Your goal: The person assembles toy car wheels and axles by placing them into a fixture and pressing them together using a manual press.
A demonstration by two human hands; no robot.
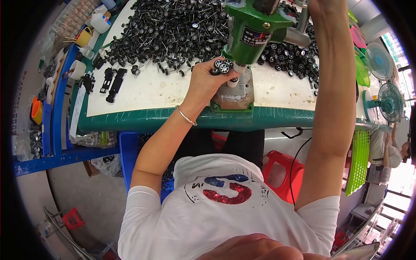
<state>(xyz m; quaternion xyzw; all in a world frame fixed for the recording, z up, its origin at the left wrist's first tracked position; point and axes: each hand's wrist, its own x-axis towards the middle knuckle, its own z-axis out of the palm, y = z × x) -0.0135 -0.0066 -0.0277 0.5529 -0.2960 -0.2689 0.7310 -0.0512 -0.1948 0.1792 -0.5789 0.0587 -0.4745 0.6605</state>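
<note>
My left hand (204, 83) is closed around several small black toy wheels (224, 68) with silver hubs. Its fingertips reach the gap under the ram (239, 67) of a green bench press (248, 41). Just below them, a small pale round fixture (233, 82) stands on the press base (234, 107). Whether a wheel sits on that fixture is hidden by the fingers. My right arm stretches up past the press, and my right hand (326, 6) is cut by the top edge beside the press's metal bar (299, 36); its fingers do not show.
Behind the press lies a big heap of wheels on thin axles (169, 32), with loose wheels (288, 56) to its right. Black chassis pieces (115, 85) lie at the left. The table has a green front edge (147, 120). A red stool (284, 173) stands below, fans (390, 102) at right.
</note>
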